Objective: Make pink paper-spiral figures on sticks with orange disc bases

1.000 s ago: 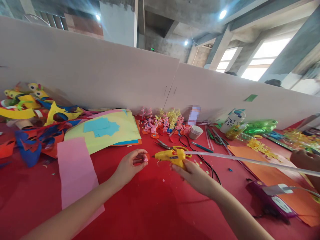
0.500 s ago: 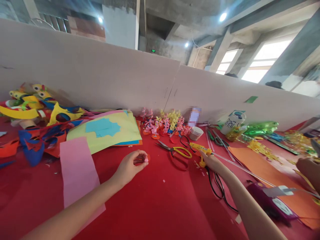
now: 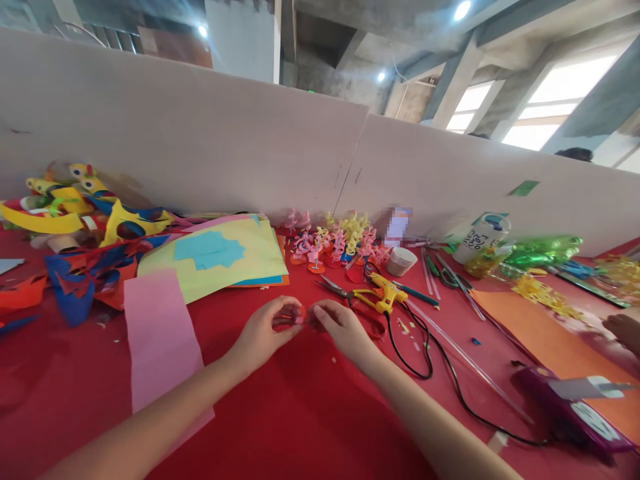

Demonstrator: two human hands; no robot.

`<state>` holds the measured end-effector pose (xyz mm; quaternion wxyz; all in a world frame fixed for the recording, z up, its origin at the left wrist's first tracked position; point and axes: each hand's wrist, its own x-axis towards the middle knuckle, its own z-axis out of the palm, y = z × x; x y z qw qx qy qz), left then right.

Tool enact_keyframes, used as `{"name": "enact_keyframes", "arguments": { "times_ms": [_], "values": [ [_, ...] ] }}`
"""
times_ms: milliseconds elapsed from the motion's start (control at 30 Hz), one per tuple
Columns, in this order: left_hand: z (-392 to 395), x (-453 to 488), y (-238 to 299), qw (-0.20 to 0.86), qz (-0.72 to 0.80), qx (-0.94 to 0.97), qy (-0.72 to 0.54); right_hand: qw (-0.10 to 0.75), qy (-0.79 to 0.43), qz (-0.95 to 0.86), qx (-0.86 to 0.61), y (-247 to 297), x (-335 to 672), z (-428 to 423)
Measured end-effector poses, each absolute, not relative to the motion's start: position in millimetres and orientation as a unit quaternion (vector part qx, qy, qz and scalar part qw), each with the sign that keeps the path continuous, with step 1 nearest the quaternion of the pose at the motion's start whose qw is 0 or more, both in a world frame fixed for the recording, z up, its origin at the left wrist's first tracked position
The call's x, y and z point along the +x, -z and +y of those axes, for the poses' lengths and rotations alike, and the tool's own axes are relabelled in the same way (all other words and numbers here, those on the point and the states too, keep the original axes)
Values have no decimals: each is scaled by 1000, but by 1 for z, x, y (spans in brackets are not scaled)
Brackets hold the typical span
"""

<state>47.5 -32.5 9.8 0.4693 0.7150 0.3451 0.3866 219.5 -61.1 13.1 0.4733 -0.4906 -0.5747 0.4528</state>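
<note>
My left hand is curled in a pinch around a small red and pink paper piece just above the red table. My right hand has its fingertips pinched at the same piece, from the right. The yellow glue gun lies on the table beyond my right hand, with its long clear glue stick and black cord trailing right. Scissors with yellow handles lie next to it.
A pink paper strip and stacked coloured sheets lie left. Cut paper scraps pile at far left. Small paper flowers, a tape roll, an orange sheet and a purple device sit right. Another person's hand shows at the right edge.
My right hand set the glue gun down on the table to the right, then came back to the small piece held in my left hand. The left hand stayed in place.
</note>
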Motion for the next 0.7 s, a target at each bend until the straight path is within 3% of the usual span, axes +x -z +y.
{"name": "enact_keyframes", "arguments": {
  "times_ms": [233,700],
  "values": [
    [-39,50,-14,436,320,749,-382,494,-616,-416,-451,-6,217,-66],
    [-40,49,-11,356,299,794,-391,490,-623,-430,-432,-5,216,-69]
  ]
}}
